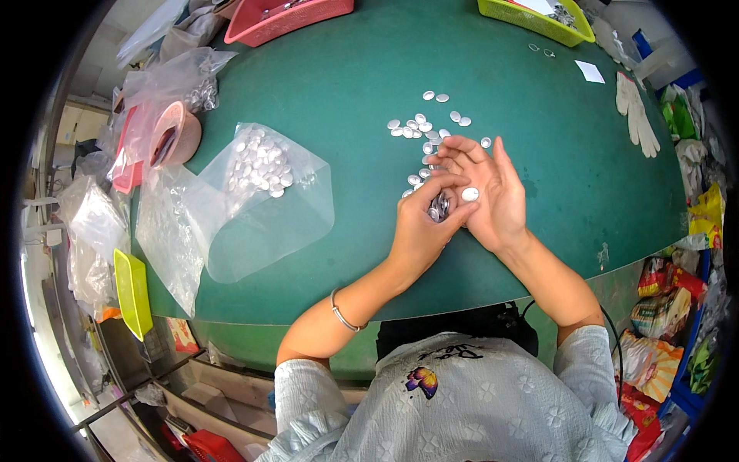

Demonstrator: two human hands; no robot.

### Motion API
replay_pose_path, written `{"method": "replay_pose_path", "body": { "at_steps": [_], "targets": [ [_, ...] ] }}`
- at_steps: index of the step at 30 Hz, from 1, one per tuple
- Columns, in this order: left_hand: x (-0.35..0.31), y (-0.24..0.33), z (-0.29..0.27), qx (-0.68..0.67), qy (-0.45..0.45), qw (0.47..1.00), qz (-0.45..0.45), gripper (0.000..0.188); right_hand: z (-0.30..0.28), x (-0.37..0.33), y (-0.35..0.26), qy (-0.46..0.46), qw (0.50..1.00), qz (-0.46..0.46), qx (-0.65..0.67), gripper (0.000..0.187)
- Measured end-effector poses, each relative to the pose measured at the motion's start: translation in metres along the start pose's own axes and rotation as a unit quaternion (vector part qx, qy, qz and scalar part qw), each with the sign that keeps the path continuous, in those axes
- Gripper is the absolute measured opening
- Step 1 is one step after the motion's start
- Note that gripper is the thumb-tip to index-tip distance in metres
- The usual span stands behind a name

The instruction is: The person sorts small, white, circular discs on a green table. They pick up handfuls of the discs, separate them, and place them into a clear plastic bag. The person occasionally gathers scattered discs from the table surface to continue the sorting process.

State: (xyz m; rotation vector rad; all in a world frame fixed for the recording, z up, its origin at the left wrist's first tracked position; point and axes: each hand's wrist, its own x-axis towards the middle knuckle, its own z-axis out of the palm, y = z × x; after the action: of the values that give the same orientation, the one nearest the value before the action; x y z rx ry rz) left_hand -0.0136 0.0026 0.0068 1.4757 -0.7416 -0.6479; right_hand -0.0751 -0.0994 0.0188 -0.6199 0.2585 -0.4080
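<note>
My left hand (416, 223), with a bracelet on its wrist, curls around several small silver oval discs (439, 206). At its thumb tip, one disc (470, 194) shows against the palm of my right hand. My right hand (499, 202) is turned palm up and open, its thumb and fingers stretched out. The two hands overlap, so part of the right fingers is hidden. More loose silver discs (419, 123) lie scattered on the green table just beyond the hands. To the left, a clear plastic bag (300, 204) lies flat with a heap of the same discs (260, 165) in it.
A pink basket (246, 23) and a yellow-green basket (573, 32) stand at the far edge. Left are a pink cup (185, 135), more plastic bags (96, 215) and a yellow-green tray (132, 292). A white glove (635, 115) and a white paper slip (590, 71) lie right.
</note>
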Motion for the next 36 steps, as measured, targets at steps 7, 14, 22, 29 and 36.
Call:
{"method": "replay_pose_path", "body": {
  "at_steps": [7,14,22,29,36],
  "targets": [
    [0.004,0.005,-0.016,-0.229,-0.067,0.951,-0.199,0.011,0.006,-0.002,0.000,-0.028,0.999,-0.020,-0.025,0.057],
    [0.013,-0.002,-0.019,-0.505,-0.106,0.823,-0.237,0.025,0.004,-0.002,0.002,-0.056,0.989,-0.072,-0.115,0.059],
    [0.012,-0.013,-0.021,-0.454,-0.106,0.856,-0.225,0.030,0.000,-0.005,0.007,-0.138,0.917,-0.153,-0.342,0.056],
    [0.008,-0.025,-0.018,-0.442,-0.063,0.866,-0.224,0.033,0.020,-0.014,0.006,-0.234,0.736,-0.270,-0.575,0.058],
    [0.016,-0.072,-0.024,-0.540,-0.213,0.797,-0.166,0.029,0.008,-0.012,0.015,-0.241,0.708,-0.357,-0.561,0.048]
  ]
}}
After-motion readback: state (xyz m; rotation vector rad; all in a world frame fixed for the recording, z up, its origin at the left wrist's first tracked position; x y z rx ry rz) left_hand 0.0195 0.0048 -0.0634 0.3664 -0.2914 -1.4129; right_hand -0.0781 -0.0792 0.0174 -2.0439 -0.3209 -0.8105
